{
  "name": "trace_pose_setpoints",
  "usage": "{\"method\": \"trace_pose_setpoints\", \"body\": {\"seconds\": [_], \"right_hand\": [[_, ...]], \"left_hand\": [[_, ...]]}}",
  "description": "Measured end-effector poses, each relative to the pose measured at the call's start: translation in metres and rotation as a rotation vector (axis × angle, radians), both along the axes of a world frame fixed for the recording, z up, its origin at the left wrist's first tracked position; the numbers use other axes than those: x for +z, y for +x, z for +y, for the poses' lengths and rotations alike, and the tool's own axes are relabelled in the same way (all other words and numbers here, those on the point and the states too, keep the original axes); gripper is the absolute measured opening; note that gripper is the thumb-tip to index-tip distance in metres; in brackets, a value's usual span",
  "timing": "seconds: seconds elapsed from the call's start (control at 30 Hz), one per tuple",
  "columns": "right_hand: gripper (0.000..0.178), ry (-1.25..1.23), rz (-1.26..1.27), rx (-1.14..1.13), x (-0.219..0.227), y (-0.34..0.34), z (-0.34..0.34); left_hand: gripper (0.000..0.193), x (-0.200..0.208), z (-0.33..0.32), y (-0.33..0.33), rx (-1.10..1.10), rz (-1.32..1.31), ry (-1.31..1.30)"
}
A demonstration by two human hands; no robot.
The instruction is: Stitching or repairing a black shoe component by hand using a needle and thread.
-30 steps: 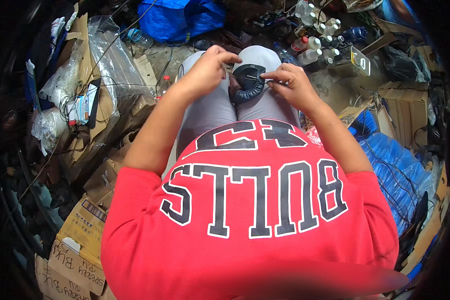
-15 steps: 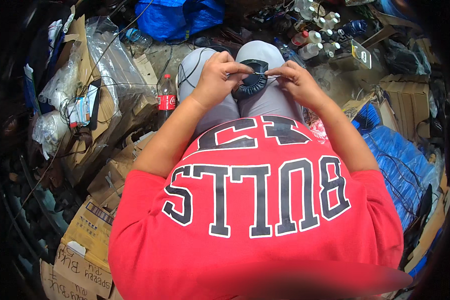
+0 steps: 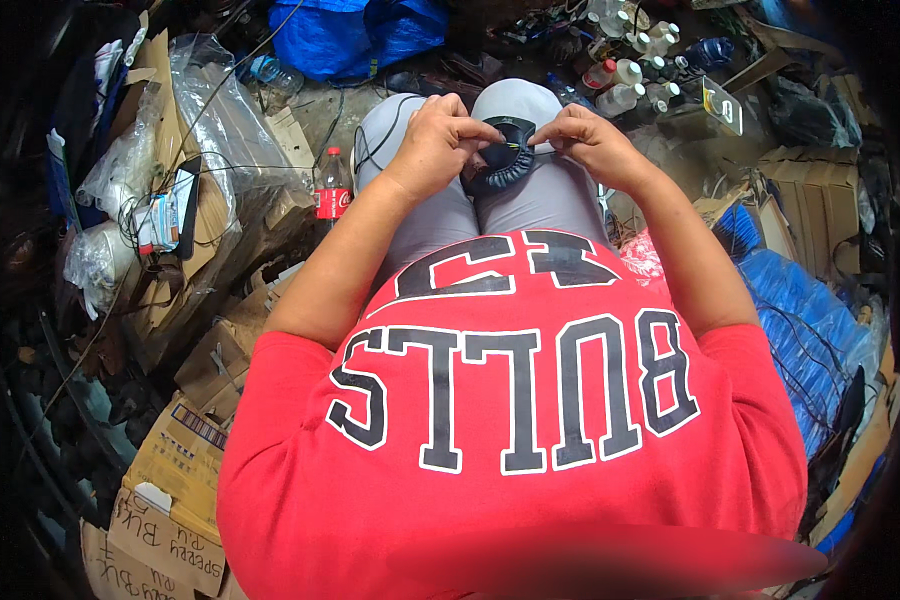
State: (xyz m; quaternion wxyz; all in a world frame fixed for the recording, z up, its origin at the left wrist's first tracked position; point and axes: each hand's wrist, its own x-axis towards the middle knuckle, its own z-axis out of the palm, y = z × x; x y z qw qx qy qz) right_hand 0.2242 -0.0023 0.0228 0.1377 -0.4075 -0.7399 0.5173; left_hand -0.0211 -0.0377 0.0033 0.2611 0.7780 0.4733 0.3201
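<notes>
A dark shoe upper (image 3: pixel 508 174) with a gathered, pleated rim lies across my thighs, close to the knees. Around its left side my left hand (image 3: pixel 435 143) is closed, thumb and index finger pinched over the opening. My right hand (image 3: pixel 595 146) is pinched at the right edge; what is between its fingertips is too small to make out. A small yellowish-green thin bit shows in the opening between both hands. From near my left hand a thin black cord (image 3: pixel 370 150) loops over the left knee.
A cola bottle with a red cap (image 3: pixel 333 186) stands left of my legs. Cardboard (image 3: pixel 170 470) and clear plastic wrap (image 3: pixel 235 110) pile up at left. Several small bottles (image 3: pixel 622 98) stand at far right. Blue plastic sheeting (image 3: pixel 805 330) lies right, and a blue bag (image 3: pixel 360 38) ahead.
The pale thin piece stretched between my fingertips no longer shows. My right hand has shifted slightly left and up, toward the shoe upper's edge; my left hand has moved up a little.
</notes>
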Motion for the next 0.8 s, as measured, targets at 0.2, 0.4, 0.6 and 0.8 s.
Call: {"method": "trace_pose_setpoints", "body": {"seconds": [0.2, 0.4, 0.6, 0.8], "right_hand": [[0.033, -0.026, -0.017, 0.036, 0.002, 0.003, 0.002], [0.028, -0.091, 0.038, 0.087, -0.006, 0.004, 0.007], [0.026, -0.142, 0.019, -0.059, 0.004, 0.000, -0.010], [0.026, -0.396, 0.203, -0.200, -0.002, -0.010, -0.014]], "left_hand": [[0.026, 0.000, 0.001, 0.003, -0.034, 0.028, -0.022], [0.017, 0.006, 0.025, 0.009, -0.206, -0.006, -0.195], [0.022, 0.025, -0.001, -0.002, -0.129, 0.082, -0.128], [0.019, 0.007, -0.005, 0.012, 0.117, -0.347, -0.661]]}}
